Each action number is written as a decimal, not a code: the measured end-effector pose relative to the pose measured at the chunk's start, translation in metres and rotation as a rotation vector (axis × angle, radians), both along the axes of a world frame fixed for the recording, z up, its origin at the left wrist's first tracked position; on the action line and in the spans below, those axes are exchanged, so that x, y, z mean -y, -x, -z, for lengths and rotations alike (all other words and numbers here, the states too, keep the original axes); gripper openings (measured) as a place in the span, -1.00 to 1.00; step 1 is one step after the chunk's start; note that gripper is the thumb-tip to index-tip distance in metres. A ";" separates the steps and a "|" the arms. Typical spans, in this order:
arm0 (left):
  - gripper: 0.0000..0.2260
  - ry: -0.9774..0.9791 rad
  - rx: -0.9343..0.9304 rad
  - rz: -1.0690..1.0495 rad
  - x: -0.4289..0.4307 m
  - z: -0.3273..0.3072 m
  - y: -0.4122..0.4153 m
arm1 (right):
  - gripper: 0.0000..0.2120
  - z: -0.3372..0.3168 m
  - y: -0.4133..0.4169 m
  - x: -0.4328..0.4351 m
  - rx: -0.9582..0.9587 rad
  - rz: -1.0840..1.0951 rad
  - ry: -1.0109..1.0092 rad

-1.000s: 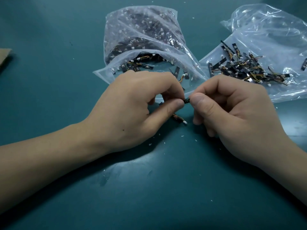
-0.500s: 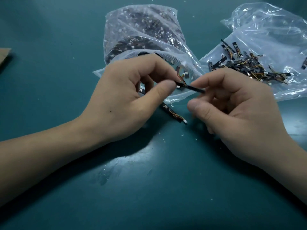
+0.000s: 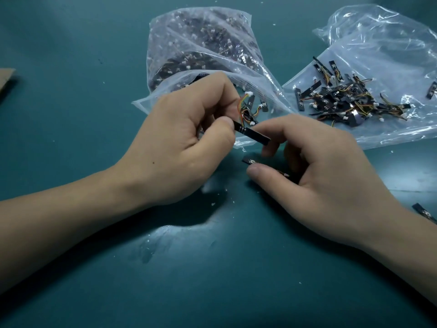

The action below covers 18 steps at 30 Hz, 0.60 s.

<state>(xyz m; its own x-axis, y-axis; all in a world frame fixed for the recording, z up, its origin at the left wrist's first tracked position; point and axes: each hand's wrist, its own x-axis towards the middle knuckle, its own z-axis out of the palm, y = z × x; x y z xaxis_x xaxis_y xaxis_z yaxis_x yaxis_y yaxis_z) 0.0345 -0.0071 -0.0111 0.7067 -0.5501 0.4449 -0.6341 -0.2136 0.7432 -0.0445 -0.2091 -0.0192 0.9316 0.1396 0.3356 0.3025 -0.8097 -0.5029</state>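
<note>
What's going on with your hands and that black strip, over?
Left hand pinches black strip. Right hand curls over second strip on table, grip unclear. Bag close behind, not blocking.

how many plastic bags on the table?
2. The full bag lies just behind the left hand; the flatter bag lies at upper right, holding a loose pile of strips. None seems hidden.

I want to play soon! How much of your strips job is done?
Maybe partway. A pile of wired strips lies on the right bag, likely done. The left hand pinches one strip; the right hand touches another strip. The left bag looks full, so plenty remains.
</note>
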 end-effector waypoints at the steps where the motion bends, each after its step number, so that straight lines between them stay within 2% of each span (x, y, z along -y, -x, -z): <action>1: -0.93 -0.010 0.021 -0.008 0.001 0.001 0.000 | -0.64 -0.001 0.002 0.000 0.000 -0.018 -0.077; 3: -0.95 -0.022 0.056 -0.029 0.002 0.002 0.000 | -0.71 -0.004 0.004 0.000 -0.008 -0.043 -0.259; 5: -0.95 -0.031 0.075 -0.026 0.003 0.002 0.000 | -0.84 -0.004 0.003 0.002 0.008 -0.032 -0.336; 10: -0.92 -0.034 0.090 -0.002 0.002 0.002 0.001 | -0.85 -0.004 0.001 0.001 0.026 0.006 -0.353; 14: -0.76 -0.073 -0.002 0.034 0.000 -0.002 0.002 | -0.91 -0.003 0.002 0.000 0.038 0.010 -0.407; 18: -0.95 -0.172 0.034 0.039 0.003 -0.001 0.004 | -0.92 -0.003 0.000 0.000 0.031 0.021 -0.380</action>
<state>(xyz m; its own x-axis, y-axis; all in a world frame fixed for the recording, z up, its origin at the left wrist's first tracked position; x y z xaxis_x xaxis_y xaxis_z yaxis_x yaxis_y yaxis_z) 0.0305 -0.0098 -0.0105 0.6694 -0.6470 0.3651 -0.6687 -0.3108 0.6754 -0.0450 -0.2096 -0.0163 0.9216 -0.0186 0.3876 0.3077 -0.5736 -0.7592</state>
